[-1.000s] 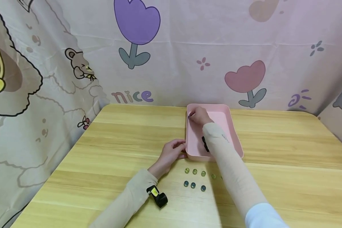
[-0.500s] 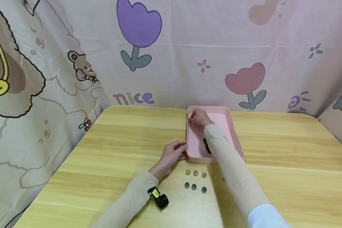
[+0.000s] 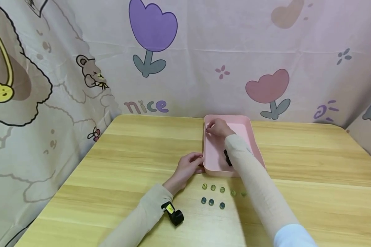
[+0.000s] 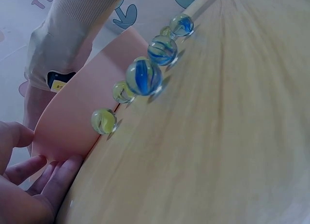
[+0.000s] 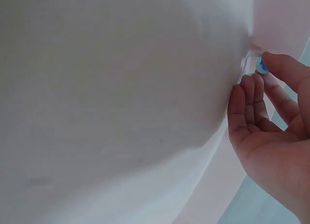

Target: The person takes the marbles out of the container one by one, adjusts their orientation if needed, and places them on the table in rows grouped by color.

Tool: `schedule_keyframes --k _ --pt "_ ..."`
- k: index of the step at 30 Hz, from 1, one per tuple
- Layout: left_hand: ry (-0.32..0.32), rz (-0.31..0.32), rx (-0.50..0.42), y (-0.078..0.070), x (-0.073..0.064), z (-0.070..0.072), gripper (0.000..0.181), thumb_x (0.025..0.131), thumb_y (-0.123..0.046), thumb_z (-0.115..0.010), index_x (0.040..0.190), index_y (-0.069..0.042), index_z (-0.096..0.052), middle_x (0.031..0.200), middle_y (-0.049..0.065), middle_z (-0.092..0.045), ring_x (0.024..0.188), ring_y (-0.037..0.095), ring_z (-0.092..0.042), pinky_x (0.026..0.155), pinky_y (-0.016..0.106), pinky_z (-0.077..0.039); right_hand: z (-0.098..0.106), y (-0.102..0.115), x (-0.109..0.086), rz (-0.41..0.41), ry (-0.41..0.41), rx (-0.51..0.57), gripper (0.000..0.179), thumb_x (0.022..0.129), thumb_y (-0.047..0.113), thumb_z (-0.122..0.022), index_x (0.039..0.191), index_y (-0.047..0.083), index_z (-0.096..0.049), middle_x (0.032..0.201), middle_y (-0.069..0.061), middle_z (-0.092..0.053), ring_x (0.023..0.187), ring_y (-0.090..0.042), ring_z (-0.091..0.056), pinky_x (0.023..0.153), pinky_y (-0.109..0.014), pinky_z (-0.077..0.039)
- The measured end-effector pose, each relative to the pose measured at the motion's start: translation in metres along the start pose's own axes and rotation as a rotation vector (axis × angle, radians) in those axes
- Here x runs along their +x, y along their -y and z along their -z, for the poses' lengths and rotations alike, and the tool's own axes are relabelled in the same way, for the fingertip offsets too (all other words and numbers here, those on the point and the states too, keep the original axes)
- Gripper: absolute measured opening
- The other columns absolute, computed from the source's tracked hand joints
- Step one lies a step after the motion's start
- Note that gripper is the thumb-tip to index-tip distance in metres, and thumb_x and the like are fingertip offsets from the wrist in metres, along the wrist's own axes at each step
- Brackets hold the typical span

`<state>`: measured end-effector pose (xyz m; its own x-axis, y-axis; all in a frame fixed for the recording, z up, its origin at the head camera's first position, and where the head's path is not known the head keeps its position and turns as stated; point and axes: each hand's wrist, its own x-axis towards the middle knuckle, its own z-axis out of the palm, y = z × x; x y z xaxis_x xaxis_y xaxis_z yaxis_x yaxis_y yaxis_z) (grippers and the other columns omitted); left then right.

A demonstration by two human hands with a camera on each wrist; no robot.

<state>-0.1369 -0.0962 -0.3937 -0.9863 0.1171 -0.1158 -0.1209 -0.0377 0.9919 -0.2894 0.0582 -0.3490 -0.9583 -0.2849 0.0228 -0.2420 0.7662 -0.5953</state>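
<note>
A shallow pink tray [image 3: 217, 168] lies at the table's back. Inside it, near the left wall, my right hand [image 3: 219, 128] pinches a glass marble with blue in it [image 5: 262, 65] between thumb and fingertips. The other fingers of that hand are bent together close to the tray wall. My left hand [image 3: 185, 168] rests its fingertips against the outside of the tray at the front left corner; fingers [image 4: 60, 178] touch low on the wall. In front of the tray lie a row of yellow marbles [image 3: 213, 187] and a row of three blue marbles [image 3: 211, 202].
The wooden table [image 3: 126, 181] meets a patterned cloth backdrop [image 3: 201, 79] behind the tray and at the left. A black wrist camera [image 3: 174, 215] sits on my left sleeve. My right forearm [image 3: 259, 178] passes over the tray's front wall.
The view has shifted slightly. My right hand stays at the tray's left wall with its marble, and its forearm has moved a little right, baring more of a yellow marble. The left hand stays put.
</note>
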Motion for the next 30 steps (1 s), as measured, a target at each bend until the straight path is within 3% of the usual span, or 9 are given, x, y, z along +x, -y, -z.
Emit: schedule_keyframes --k 8,17,24,30 --pt "-0.001 -0.001 0.007 0.001 0.0 0.001 0.03 0.096 -0.011 -0.058 0.12 0.006 -0.06 0.101 0.014 -0.063 0.085 0.017 -0.063 0.076 0.031 -0.06 -0.001 -0.001 -0.004 -0.019 0.028 0.057 0.016 0.086 0.014 -0.07 0.088 -0.002 -0.067 0.069 -0.001 -0.058 0.07 -0.016 -0.051 0.062 -0.022 -0.042" --pt "-0.004 0.005 0.012 0.0 0.001 -0.001 0.03 0.095 -0.011 -0.059 0.12 0.005 -0.06 0.103 0.013 -0.063 0.086 0.017 -0.063 0.076 0.031 -0.06 0.018 0.003 -0.012 -0.011 0.068 0.119 0.019 0.089 0.012 -0.066 0.098 -0.004 -0.066 0.086 -0.012 -0.066 0.074 -0.017 -0.058 0.065 -0.021 -0.047" --pt "-0.002 0.013 0.013 -0.002 0.003 -0.002 0.03 0.095 -0.011 -0.06 0.12 0.004 -0.06 0.103 0.013 -0.063 0.085 0.017 -0.063 0.076 0.03 -0.059 0.034 0.007 -0.017 0.024 0.087 0.297 0.017 0.092 0.008 -0.062 0.099 -0.007 -0.064 0.096 -0.022 -0.064 0.08 -0.026 -0.058 0.08 -0.034 -0.054" --pt "-0.008 0.021 0.016 -0.001 0.002 -0.002 0.029 0.095 -0.01 -0.059 0.12 0.004 -0.06 0.103 0.014 -0.063 0.084 0.017 -0.063 0.076 0.029 -0.06 0.038 0.01 -0.022 0.008 0.137 0.51 0.024 0.095 0.009 -0.059 0.112 -0.009 -0.06 0.099 -0.011 -0.061 0.076 -0.013 -0.055 0.092 -0.041 -0.051"
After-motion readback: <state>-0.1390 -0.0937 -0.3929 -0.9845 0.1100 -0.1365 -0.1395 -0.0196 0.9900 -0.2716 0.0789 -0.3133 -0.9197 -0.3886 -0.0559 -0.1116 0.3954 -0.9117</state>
